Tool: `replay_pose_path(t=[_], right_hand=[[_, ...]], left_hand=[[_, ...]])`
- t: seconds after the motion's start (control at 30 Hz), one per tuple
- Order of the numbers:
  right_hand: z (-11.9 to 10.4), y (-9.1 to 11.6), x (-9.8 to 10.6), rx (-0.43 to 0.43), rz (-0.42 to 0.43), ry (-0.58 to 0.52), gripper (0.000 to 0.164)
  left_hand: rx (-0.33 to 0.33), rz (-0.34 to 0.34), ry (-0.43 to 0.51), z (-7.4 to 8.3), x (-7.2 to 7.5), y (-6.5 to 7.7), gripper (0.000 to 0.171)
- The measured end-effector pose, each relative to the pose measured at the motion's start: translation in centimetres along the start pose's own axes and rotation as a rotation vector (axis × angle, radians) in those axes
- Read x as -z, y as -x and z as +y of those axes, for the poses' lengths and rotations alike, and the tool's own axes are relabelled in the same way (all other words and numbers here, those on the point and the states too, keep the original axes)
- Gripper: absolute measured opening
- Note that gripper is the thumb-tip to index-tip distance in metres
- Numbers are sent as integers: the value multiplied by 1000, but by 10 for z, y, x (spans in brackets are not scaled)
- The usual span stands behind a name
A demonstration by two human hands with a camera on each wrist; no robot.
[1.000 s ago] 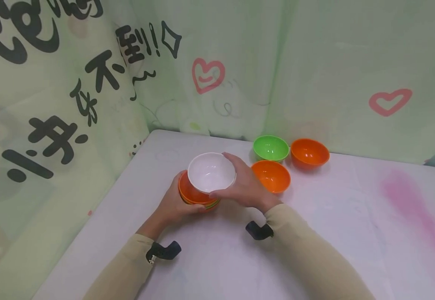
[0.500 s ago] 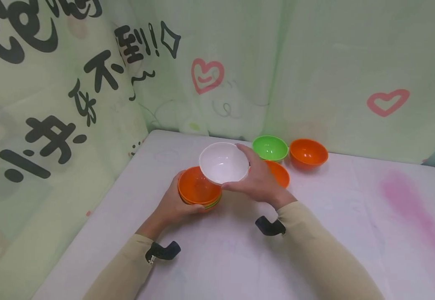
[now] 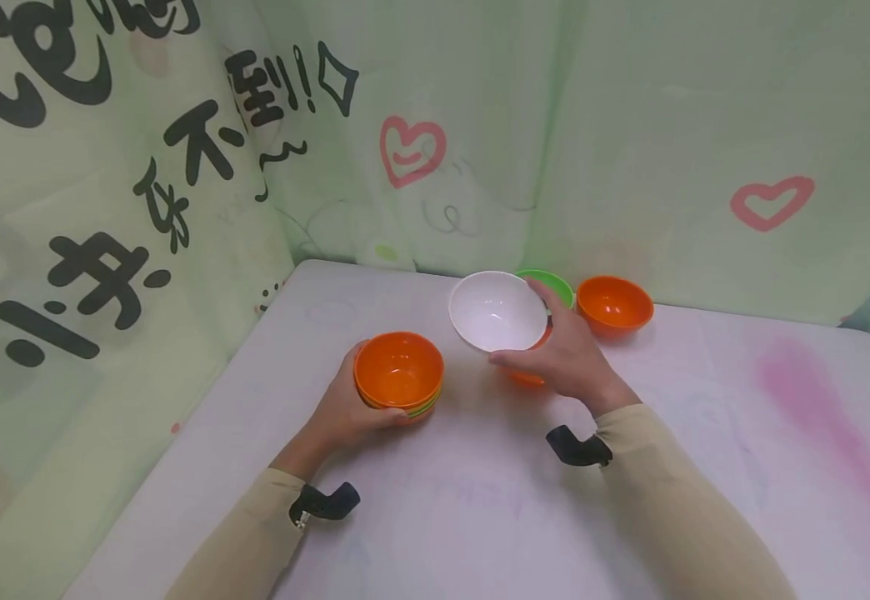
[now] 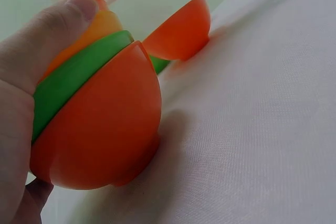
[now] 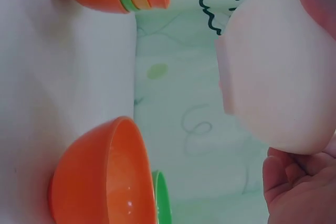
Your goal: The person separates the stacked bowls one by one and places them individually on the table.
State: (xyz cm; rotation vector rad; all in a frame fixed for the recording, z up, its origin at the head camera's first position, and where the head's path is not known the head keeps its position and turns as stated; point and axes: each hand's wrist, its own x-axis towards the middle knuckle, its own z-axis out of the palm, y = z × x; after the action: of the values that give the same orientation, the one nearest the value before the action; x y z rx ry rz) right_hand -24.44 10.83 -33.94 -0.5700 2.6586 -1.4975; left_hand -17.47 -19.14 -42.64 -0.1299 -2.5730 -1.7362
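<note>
So, a glossy white round bowl (image 3: 497, 310) is held up off the pale cloth-covered table (image 3: 450, 517) by the right hand (image 3: 566, 354), fingers spread wide and hooked round its side, thumb on the near edge. A stack of smooth round bowls (image 3: 399, 371) in orange, yellow and green, orange on top, is gripped by the left hand (image 3: 347, 404), thumb and fingers curled round its side; whether its base touches the cloth can't really be told. Behind the white one, a shiny bright green bowl (image 3: 558, 287) and a nearer glossy orange bowl (image 5: 79, 177) are partly hidden in the head view. Another shiny orange bowl (image 3: 615, 306) is seen to the right, just beside the green one.
</note>
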Motion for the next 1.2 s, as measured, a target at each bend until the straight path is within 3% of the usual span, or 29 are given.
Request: replay_pose_path(t=[0.37,1.2], right_hand=[[16,9,17,-60,18,-14,112],[62,31,60,-116,156,128,109]], left_hand=[[69,19,-32,4,-1,2,118],[34,14,-7,-1,-1,0,118]])
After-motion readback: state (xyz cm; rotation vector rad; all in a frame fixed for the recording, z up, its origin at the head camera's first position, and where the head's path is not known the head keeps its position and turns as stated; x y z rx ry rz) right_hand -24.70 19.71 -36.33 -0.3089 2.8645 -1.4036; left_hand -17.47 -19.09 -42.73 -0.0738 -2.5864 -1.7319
